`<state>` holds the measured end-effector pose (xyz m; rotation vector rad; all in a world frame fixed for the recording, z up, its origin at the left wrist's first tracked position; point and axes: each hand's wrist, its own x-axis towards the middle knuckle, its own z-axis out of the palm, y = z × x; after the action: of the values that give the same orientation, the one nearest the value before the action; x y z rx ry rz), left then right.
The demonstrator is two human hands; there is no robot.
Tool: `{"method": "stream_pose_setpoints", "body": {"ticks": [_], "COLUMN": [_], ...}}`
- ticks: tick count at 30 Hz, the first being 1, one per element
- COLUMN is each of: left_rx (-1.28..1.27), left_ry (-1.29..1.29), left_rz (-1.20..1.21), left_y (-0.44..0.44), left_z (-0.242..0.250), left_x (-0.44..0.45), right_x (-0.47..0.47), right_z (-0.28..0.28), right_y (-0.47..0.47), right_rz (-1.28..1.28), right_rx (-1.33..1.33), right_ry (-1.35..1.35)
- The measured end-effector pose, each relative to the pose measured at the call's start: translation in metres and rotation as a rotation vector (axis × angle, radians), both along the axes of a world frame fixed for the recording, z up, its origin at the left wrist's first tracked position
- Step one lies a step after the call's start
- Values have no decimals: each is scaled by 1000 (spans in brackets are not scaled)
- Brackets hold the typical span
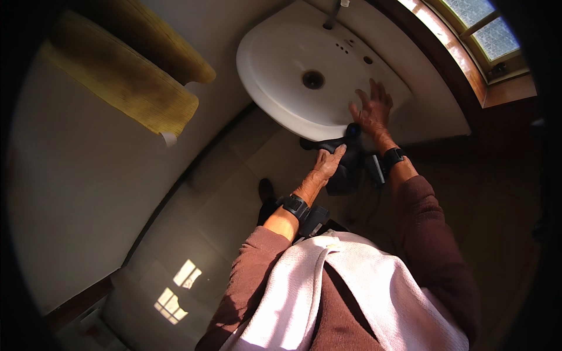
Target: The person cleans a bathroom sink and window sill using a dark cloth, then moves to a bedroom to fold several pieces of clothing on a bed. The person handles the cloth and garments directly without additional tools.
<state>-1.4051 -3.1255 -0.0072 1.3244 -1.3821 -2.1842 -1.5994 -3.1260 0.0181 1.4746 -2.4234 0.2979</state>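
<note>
In front of me is a white ceramic washbasin [281, 87] with a round drain hole [313, 79] in its bowl. Just below the near rim, my left hand [328, 163] grips a black item [344, 173], thumb lying along its upper part. That item looks soft and hangs down; its exact kind is unclear in the shadow. My right hand [373, 109], slightly blurred, reaches over the right side of the basin with fingers spread and nothing held. Part of the black item lies close to its wrist, by the rim. Both wrists wear black straps with devices.
A faucet [334, 17] rises from the basin's back edge, partly cut off. Yellow towels [127, 83] hang along the left wall. A wood-framed window [483, 35] is at the upper right. Sunlit patches mark the tiled floor [206, 228].
</note>
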Motion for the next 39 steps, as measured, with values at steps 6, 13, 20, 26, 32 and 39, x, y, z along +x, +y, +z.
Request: {"method": "stream_pose_setpoints", "body": {"ticks": [6, 13, 20, 26, 32, 39], "left_rx": [162, 179, -1319, -1578, -1563, -1517], "left_ry": [37, 165, -149, -520, -514, -514], "left_rz": [-2, -641, -467, -385, -310, -308], "left_y": [-7, -10, -124, -172, -161, -158], "left_z": [2, 56, 61, 4, 8, 17], "left_x": [32, 34, 31, 12, 12, 9], "right_x": [36, 128, 81, 82, 37, -28], "right_z": [43, 8, 23, 7, -24, 22], "right_y": [45, 132, 143, 74, 53, 35], "right_rz": [81, 238, -506, -562, -582, -560], "right_rx": [-419, -297, -1037, -890, -884, -1083], "right_ry": [-753, -1233, -1835, -1582, -1415, -876]}}
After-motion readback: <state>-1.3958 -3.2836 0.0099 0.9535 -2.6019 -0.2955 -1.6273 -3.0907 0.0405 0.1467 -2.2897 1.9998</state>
